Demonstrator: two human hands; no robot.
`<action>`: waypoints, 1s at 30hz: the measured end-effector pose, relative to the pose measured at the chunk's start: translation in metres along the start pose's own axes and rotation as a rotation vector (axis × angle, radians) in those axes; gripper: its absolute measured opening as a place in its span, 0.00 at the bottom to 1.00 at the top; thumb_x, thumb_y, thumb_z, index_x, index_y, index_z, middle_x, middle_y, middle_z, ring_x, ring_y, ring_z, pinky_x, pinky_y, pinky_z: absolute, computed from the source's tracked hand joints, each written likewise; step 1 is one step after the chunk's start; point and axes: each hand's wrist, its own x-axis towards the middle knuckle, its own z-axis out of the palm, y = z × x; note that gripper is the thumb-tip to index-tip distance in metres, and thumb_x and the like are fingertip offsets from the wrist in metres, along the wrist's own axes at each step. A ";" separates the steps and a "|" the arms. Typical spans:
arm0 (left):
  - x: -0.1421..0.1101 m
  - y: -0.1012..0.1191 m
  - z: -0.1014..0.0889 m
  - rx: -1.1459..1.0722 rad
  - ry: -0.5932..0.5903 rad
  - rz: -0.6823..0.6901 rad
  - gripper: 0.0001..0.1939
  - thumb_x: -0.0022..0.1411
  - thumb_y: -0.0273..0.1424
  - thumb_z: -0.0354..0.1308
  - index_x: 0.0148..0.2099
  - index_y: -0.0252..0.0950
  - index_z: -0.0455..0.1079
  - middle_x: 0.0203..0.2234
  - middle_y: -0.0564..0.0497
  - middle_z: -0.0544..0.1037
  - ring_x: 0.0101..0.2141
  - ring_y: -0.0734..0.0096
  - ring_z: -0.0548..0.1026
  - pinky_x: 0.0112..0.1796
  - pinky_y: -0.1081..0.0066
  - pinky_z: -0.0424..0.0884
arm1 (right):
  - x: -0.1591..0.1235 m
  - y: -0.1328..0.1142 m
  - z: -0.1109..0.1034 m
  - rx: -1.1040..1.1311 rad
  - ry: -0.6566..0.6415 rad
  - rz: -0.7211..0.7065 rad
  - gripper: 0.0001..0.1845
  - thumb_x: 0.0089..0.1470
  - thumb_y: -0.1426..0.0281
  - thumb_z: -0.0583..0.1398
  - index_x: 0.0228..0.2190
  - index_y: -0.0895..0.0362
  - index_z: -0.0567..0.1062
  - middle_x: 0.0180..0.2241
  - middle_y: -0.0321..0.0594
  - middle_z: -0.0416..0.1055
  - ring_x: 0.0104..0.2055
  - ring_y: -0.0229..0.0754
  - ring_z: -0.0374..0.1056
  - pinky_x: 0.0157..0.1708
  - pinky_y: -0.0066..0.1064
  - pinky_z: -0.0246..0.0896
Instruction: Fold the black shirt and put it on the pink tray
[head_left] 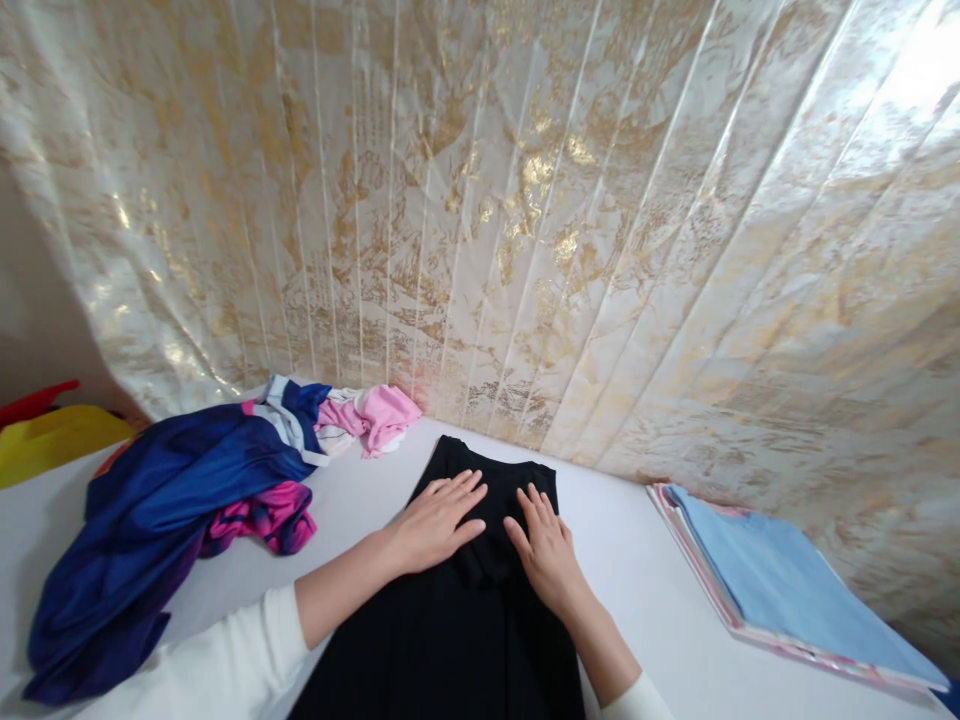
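Note:
A black garment lies spread on the white table, its narrower end with a waistband-like edge pointing to the back. Its near part runs out of the bottom of the view, so I cannot tell its exact kind. Flat on its upper left part rests my left hand, fingers stretched and thumb apart. My right hand lies on the upper right part, fingers spread. Between the two hands the cloth is slightly bunched. Neither hand grips anything.
To the left is a loose heap of clothes, with a dark blue garment and a pink cloth. A folded stack topped by a light blue garment lies at right. Behind the white table hangs a gold-patterned curtain.

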 end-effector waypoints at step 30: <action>0.087 -0.095 -0.020 0.191 0.137 -0.140 0.05 0.67 0.29 0.51 0.37 0.37 0.67 0.38 0.48 0.70 0.44 0.59 0.65 0.46 0.59 0.55 | 0.127 0.103 -0.021 -0.143 0.031 -0.125 0.11 0.55 0.63 0.57 0.28 0.51 0.78 0.30 0.41 0.74 0.34 0.47 0.64 0.38 0.38 0.56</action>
